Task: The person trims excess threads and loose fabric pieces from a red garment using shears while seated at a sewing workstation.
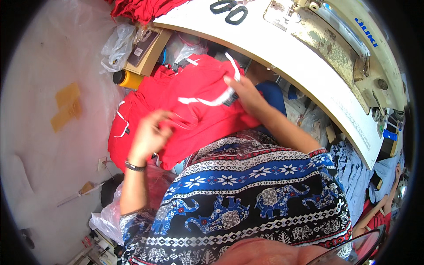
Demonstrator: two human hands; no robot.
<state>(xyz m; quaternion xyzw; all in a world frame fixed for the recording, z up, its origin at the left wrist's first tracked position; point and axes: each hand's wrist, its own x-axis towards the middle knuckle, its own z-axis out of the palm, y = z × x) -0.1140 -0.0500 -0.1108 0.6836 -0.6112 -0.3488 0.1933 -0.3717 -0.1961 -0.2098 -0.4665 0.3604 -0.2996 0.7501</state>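
A heap of red shirts [176, 92] lies across my lap, with strips of white tape at the necklines. My right hand [249, 95] is closed on the neckline of the top red shirt [210, 117], beside its white neck tape [207, 102] and a small dark label [230, 100]. Over the left part of the red cloth is my left hand [152, 134], slightly blurred, its fingers bent and the thumb apart, with nothing visible in it. Further left, another strip of white tape [125, 115] shows on the red cloth.
A sewing machine [375, 48] stands on the white table [269, 53], with black oval pieces [229, 11] and more red cloth [141, 9] on top. By the wall are a yellow bottle [131, 80] and a cardboard box [152, 55]. Another person's arm [391, 187] shows far right.
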